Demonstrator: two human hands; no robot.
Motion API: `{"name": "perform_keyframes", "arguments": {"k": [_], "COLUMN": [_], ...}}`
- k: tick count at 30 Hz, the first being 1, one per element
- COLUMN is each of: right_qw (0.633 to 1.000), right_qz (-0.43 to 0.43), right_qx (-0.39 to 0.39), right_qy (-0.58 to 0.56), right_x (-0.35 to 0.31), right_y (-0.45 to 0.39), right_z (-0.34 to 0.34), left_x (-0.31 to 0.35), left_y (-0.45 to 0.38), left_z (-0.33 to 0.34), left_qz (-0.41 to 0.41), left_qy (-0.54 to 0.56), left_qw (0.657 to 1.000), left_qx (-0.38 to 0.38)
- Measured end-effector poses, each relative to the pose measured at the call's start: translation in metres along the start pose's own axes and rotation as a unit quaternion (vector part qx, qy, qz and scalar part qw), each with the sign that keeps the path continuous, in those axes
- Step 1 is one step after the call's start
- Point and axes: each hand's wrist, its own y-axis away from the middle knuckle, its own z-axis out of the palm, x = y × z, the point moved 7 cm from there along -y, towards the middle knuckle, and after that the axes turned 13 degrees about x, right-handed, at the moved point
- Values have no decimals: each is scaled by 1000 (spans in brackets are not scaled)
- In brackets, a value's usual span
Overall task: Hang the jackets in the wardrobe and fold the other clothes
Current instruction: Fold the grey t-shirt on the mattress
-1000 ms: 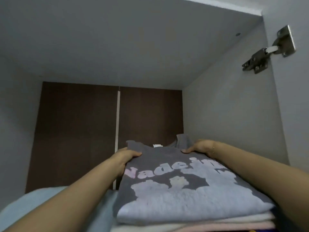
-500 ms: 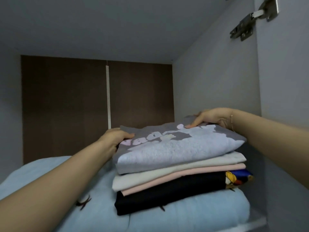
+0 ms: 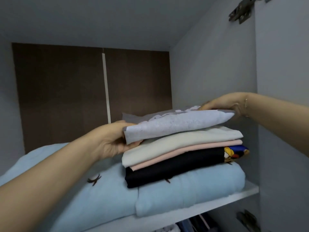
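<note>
A folded grey shirt with a pale print [image 3: 177, 123] lies on top of a stack in the upper wardrobe compartment. Beneath it are a folded white garment [image 3: 180, 143], a pink one [image 3: 192, 150] and a black one with a cartoon print [image 3: 175, 168]. My left hand [image 3: 110, 141] grips the grey shirt's near left corner, thumb under it. My right hand [image 3: 224, 102] holds the shirt's right edge, fingers lying on top, thumb at the side.
The stack sits on a folded light blue blanket [image 3: 167, 195] that covers the white shelf [image 3: 234, 197]. The wardrobe's side wall [image 3: 209, 64] is close on the right, with a hinge [image 3: 240, 11] above. Hanging clothes [image 3: 192, 223] show below the shelf.
The view has dropped, so the stack is now seen from its front. Both hands have slid back toward the near edge of the grey shirt, still holding it.
</note>
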Motion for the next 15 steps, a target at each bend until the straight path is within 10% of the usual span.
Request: {"name": "perform_keyframes", "arguments": {"k": [10,15], "right_qw": [995,951], "right_qz": [36,-115], "right_qx": [71,174], "right_qy": [62,228], "right_x": [4,-43], "right_y": [44,56], "right_z": [-3,-23], "left_x": [-3,64], "left_y": [20,20], "left_z": [-13,2], "left_qz": [58,230], "left_qy": [-112,-323], "left_qw": [992,917], "left_qx": [7,34]}}
